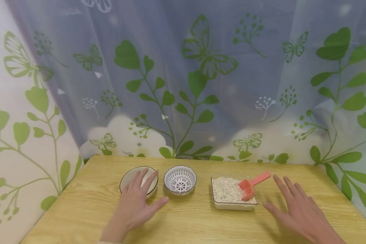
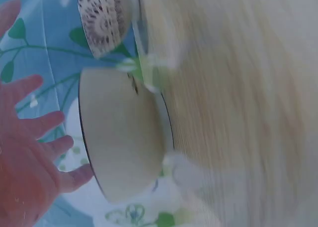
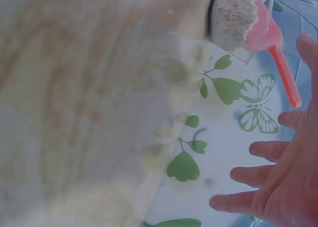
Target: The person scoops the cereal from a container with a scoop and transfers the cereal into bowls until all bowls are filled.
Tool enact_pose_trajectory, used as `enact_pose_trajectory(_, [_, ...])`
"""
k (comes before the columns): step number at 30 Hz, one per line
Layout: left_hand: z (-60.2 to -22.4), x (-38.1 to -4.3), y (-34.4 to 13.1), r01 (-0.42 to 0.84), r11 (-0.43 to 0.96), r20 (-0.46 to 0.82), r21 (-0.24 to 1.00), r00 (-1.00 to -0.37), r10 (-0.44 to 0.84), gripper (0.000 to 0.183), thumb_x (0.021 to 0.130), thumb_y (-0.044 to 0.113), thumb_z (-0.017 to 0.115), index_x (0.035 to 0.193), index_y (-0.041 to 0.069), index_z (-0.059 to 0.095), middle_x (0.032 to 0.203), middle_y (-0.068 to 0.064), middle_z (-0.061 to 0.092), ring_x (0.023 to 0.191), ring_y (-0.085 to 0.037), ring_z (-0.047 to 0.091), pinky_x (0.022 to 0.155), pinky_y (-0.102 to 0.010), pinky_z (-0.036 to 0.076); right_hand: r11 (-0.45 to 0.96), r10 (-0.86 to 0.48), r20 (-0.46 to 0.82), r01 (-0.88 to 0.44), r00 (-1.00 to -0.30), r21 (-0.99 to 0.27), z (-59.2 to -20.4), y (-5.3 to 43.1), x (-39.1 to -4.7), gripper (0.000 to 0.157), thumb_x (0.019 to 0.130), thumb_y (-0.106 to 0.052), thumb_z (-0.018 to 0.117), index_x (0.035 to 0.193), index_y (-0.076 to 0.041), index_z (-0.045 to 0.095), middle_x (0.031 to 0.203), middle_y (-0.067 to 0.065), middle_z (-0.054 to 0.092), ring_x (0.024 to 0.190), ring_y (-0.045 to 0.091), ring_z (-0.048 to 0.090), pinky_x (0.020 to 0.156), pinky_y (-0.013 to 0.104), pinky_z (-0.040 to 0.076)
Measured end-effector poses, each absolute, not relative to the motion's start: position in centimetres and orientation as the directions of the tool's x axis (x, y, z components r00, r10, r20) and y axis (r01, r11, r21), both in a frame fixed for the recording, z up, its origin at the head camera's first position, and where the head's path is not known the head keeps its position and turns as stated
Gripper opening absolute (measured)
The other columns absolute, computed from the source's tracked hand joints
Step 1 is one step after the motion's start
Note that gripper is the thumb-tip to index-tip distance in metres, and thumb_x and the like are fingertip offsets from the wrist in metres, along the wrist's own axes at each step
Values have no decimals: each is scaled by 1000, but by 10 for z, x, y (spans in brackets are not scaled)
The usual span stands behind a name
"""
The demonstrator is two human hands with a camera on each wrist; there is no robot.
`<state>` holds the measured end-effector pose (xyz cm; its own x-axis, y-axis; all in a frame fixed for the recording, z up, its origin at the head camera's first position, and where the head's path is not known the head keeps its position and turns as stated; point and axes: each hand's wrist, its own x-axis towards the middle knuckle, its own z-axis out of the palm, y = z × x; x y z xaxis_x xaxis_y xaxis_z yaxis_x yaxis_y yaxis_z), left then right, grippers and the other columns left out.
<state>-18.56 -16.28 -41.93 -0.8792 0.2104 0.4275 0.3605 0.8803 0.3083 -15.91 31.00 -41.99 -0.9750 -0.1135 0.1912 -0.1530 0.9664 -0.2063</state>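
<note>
My left hand (image 1: 138,201) is spread, its fingers overlapping a cream bowl (image 1: 128,177) with a dark rim in the head view. The left wrist view shows the fingertips right at the rim of that bowl (image 2: 121,137). Just right of it stands a smaller bowl (image 1: 180,179) with a black-and-white pattern inside. A clear rectangular container (image 1: 235,206) holds oat flakes (image 1: 227,189), and a coral-red scoop (image 1: 248,189) rests in them, handle pointing up and right. To the right of the scoop handle, my right hand (image 1: 302,213) is held with fingers spread and nothing in it.
Everything stands on a light wooden table (image 1: 195,227). Behind it hangs a blue-grey curtain (image 1: 170,101) printed with green leaves and butterflies, which also runs along the left and right sides. The patterned bowl and the oat container stand apart, with bare wood between them.
</note>
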Motion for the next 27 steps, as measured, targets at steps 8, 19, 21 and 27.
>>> enact_pose_trajectory(8, [-414, -203, -136, 359, 768, 345, 530, -919, 191, 83, 86, 59, 73, 157, 27, 42, 163, -12, 38, 147, -43, 38, 108, -75, 38, 941, -145, 242, -209, -960, -267, -405, 304, -169, 96, 96, -61, 60, 166, -16, 12, 160, 33, 32, 136, 59, 40, 82, 80, 46])
enact_pose_trajectory(19, [-412, -225, -102, 308, 692, 222, 653, -951, 214, 87, 86, 58, 74, 159, 30, 35, 168, -8, 27, 155, -39, 26, 115, -70, 35, 868, -139, 236, -232, -962, -438, -390, 297, -184, 87, 102, -52, 57, 165, -12, 13, 157, 33, 38, 130, 58, 50, 90, 72, 49])
enact_pose_trajectory(21, [-412, -227, -98, 314, 687, 228, 655, -949, 217, 86, 87, 56, 74, 159, 29, 37, 167, -9, 27, 154, -39, 27, 112, -70, 39, 844, -134, 230, -233, -964, -484, -387, 296, -187, 83, 103, -49, 56, 164, -9, 16, 153, 33, 42, 124, 57, 56, 85, 66, 55])
enact_pose_trajectory(27, [-416, -237, -84, 300, 679, 192, 670, -954, 233, 89, 86, 61, 72, 160, 28, 34, 167, -14, 26, 153, -41, 27, 111, -71, 39, 822, -136, 222, -235, -966, -519, -384, 292, -195, 79, 104, -47, 54, 165, -12, 17, 147, 34, 48, 116, 53, 64, 77, 55, 61])
